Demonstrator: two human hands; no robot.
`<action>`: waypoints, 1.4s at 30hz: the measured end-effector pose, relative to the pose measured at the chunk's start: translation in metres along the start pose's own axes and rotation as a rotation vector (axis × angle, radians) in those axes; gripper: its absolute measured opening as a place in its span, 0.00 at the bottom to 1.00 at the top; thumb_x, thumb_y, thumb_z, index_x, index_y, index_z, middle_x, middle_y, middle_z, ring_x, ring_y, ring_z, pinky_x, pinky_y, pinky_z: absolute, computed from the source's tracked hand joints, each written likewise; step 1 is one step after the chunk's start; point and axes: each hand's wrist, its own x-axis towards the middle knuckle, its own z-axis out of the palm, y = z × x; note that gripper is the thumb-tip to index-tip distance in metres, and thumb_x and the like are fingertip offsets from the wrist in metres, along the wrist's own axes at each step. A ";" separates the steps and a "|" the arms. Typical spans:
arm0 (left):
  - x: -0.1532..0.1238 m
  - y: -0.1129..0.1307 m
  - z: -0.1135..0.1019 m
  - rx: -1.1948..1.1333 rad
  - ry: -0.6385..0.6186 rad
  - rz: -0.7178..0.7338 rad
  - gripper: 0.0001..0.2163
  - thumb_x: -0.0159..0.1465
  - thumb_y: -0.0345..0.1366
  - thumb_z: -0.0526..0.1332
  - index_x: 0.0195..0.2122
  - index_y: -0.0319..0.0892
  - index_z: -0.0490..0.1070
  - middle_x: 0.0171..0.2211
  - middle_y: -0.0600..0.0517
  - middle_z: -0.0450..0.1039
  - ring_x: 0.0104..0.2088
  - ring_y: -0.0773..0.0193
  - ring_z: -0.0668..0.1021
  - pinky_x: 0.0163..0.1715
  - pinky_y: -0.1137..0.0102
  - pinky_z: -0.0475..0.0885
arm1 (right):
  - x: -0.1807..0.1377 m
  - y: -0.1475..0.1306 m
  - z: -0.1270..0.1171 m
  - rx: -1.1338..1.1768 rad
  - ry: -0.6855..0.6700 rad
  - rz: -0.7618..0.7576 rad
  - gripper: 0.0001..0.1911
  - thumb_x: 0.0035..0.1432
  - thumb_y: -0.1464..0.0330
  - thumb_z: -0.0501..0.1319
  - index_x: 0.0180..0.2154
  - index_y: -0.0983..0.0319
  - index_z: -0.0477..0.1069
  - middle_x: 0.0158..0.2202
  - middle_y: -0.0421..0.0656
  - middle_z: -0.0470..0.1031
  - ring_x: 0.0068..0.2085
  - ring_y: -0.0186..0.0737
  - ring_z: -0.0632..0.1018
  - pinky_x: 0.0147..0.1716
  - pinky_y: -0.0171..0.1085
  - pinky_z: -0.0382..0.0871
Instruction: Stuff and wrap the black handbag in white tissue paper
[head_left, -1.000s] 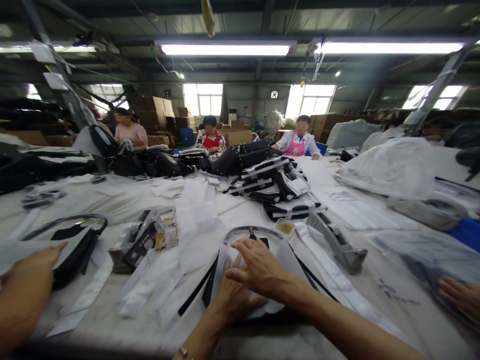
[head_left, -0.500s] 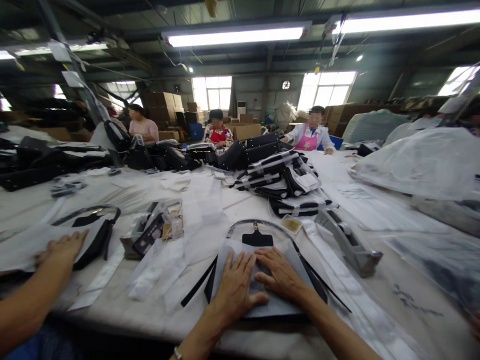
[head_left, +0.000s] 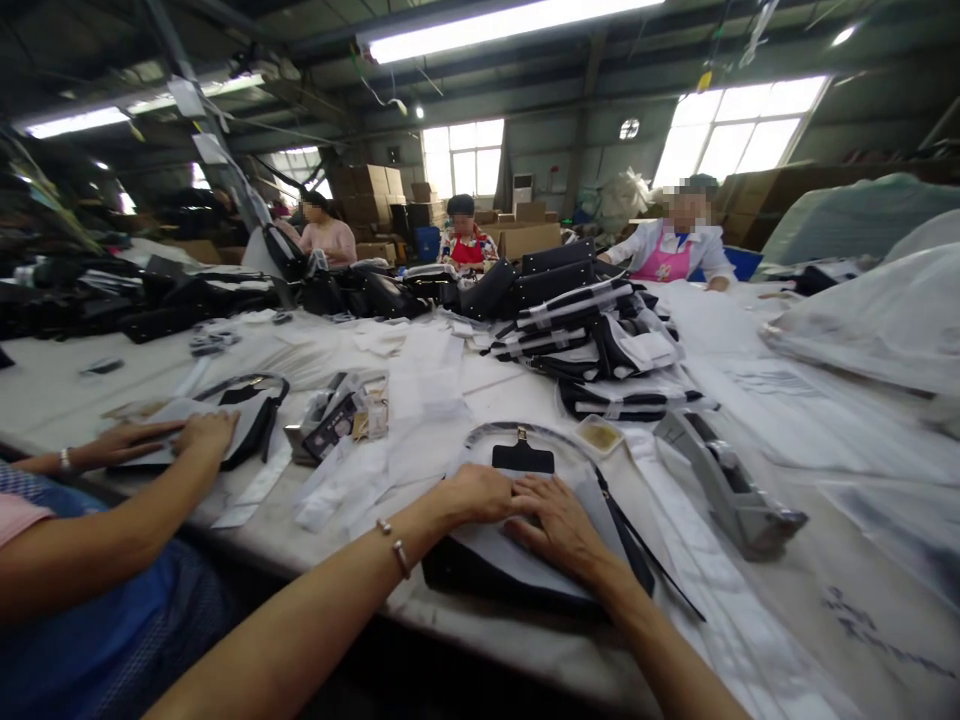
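Observation:
A black bag [head_left: 525, 575] lies flat on the white table [head_left: 525, 650] in front of me, with white wrapping paper [head_left: 592, 505] over it and its handle loop [head_left: 517, 432] at the far end. My left hand [head_left: 476, 492] rests on the paper, fingers curled down against it. Beside it, my right hand [head_left: 559, 520] lies flat on the paper with fingers stretched out. The two hands touch each other. A bracelet [head_left: 397, 548] sits on my left wrist.
A co-worker's two hands [head_left: 172, 435] press on another paper-wrapped black bag [head_left: 244, 415] at my left. A grey tape dispenser [head_left: 724, 485] stands to the right. Small packets [head_left: 341, 415], a pile of wrapped bags [head_left: 600, 350] and plastic sheets [head_left: 877, 320] lie beyond. Several people sit across the table.
My view has shifted right and down. My left hand has slid up and across the paper to meet the right hand. The co-worker's second hand has come into view on the left bag.

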 end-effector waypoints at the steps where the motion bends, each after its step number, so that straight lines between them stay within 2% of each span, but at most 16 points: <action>1: 0.007 0.005 -0.002 0.007 0.040 -0.028 0.21 0.69 0.52 0.52 0.44 0.41 0.76 0.39 0.42 0.79 0.41 0.50 0.80 0.42 0.61 0.73 | -0.001 0.001 0.001 0.003 0.023 -0.007 0.22 0.62 0.55 0.60 0.54 0.57 0.72 0.57 0.46 0.74 0.59 0.51 0.71 0.63 0.55 0.54; 3: 0.016 0.016 0.004 0.026 0.143 -0.086 0.17 0.71 0.44 0.51 0.43 0.40 0.76 0.39 0.42 0.78 0.41 0.51 0.79 0.42 0.61 0.73 | -0.002 0.003 0.005 -0.001 0.074 -0.014 0.19 0.62 0.57 0.61 0.51 0.58 0.73 0.53 0.46 0.76 0.56 0.50 0.73 0.62 0.54 0.57; 7: 0.010 0.025 0.039 0.043 0.299 -0.215 0.14 0.71 0.31 0.48 0.45 0.39 0.73 0.43 0.42 0.76 0.45 0.53 0.77 0.46 0.60 0.71 | -0.002 0.013 0.020 -0.042 0.190 -0.004 0.15 0.66 0.64 0.55 0.51 0.59 0.72 0.53 0.46 0.76 0.56 0.48 0.73 0.61 0.52 0.58; 10: 0.005 0.018 0.057 0.049 0.424 -0.283 0.12 0.71 0.31 0.50 0.41 0.40 0.73 0.42 0.45 0.75 0.44 0.54 0.76 0.48 0.59 0.70 | 0.000 0.018 0.028 -0.080 0.258 0.006 0.16 0.69 0.68 0.49 0.50 0.60 0.72 0.51 0.46 0.77 0.53 0.45 0.76 0.59 0.48 0.60; 13: 0.009 0.011 0.063 0.068 0.497 -0.270 0.09 0.70 0.34 0.54 0.37 0.41 0.73 0.38 0.47 0.75 0.42 0.54 0.76 0.46 0.59 0.69 | 0.000 0.018 0.026 -0.132 0.277 0.031 0.15 0.70 0.65 0.50 0.47 0.59 0.73 0.47 0.46 0.79 0.49 0.46 0.77 0.55 0.47 0.63; 17: 0.015 0.007 0.064 0.065 0.509 -0.258 0.09 0.70 0.35 0.55 0.37 0.40 0.73 0.36 0.47 0.75 0.41 0.53 0.75 0.43 0.59 0.68 | 0.000 0.012 0.018 -0.224 0.271 0.097 0.14 0.69 0.61 0.53 0.45 0.58 0.73 0.41 0.46 0.79 0.43 0.47 0.76 0.44 0.44 0.66; 21: 0.016 0.004 0.065 0.050 0.528 -0.242 0.10 0.71 0.36 0.55 0.37 0.40 0.73 0.35 0.47 0.75 0.40 0.54 0.75 0.43 0.60 0.67 | 0.004 0.008 0.014 -0.331 0.223 0.144 0.15 0.68 0.57 0.53 0.35 0.56 0.73 0.33 0.43 0.76 0.37 0.46 0.74 0.38 0.43 0.62; 26: 0.014 0.004 0.061 0.011 0.552 -0.289 0.11 0.71 0.37 0.54 0.37 0.40 0.73 0.38 0.45 0.75 0.42 0.52 0.75 0.44 0.58 0.66 | 0.006 0.010 0.015 -0.430 0.204 0.160 0.19 0.69 0.55 0.50 0.30 0.57 0.68 0.30 0.43 0.74 0.36 0.47 0.73 0.37 0.43 0.59; 33: 0.018 0.005 0.058 -0.068 0.515 -0.305 0.15 0.72 0.39 0.51 0.35 0.38 0.74 0.31 0.44 0.76 0.38 0.52 0.77 0.45 0.57 0.65 | 0.007 0.016 0.020 -0.447 0.206 0.188 0.23 0.70 0.54 0.47 0.29 0.58 0.68 0.28 0.46 0.74 0.33 0.47 0.74 0.34 0.44 0.58; 35: 0.020 0.004 0.060 -0.091 0.524 -0.337 0.14 0.72 0.38 0.51 0.38 0.37 0.74 0.33 0.42 0.76 0.39 0.51 0.77 0.46 0.57 0.66 | 0.009 0.017 0.022 -0.435 0.218 0.192 0.25 0.70 0.53 0.45 0.29 0.58 0.69 0.26 0.46 0.74 0.32 0.46 0.74 0.34 0.44 0.58; 37: 0.022 0.004 0.062 -0.113 0.548 -0.386 0.13 0.71 0.37 0.51 0.46 0.36 0.72 0.39 0.39 0.76 0.42 0.49 0.77 0.47 0.56 0.66 | 0.010 0.018 0.023 -0.413 0.240 0.192 0.26 0.70 0.52 0.44 0.28 0.58 0.70 0.26 0.47 0.75 0.32 0.47 0.74 0.34 0.44 0.59; 40: 0.023 0.003 0.063 -0.163 0.592 -0.438 0.17 0.70 0.37 0.53 0.57 0.36 0.65 0.51 0.35 0.72 0.49 0.45 0.76 0.49 0.55 0.66 | 0.010 0.017 0.021 -0.409 0.271 0.195 0.26 0.70 0.53 0.45 0.27 0.58 0.70 0.28 0.49 0.75 0.35 0.48 0.74 0.36 0.45 0.60; 42: 0.023 0.003 0.062 -0.201 0.584 -0.442 0.20 0.69 0.37 0.55 0.61 0.37 0.62 0.52 0.35 0.72 0.50 0.44 0.75 0.51 0.55 0.66 | 0.009 0.014 0.018 -0.431 0.283 0.201 0.25 0.69 0.53 0.48 0.27 0.58 0.71 0.30 0.50 0.75 0.36 0.49 0.74 0.38 0.46 0.61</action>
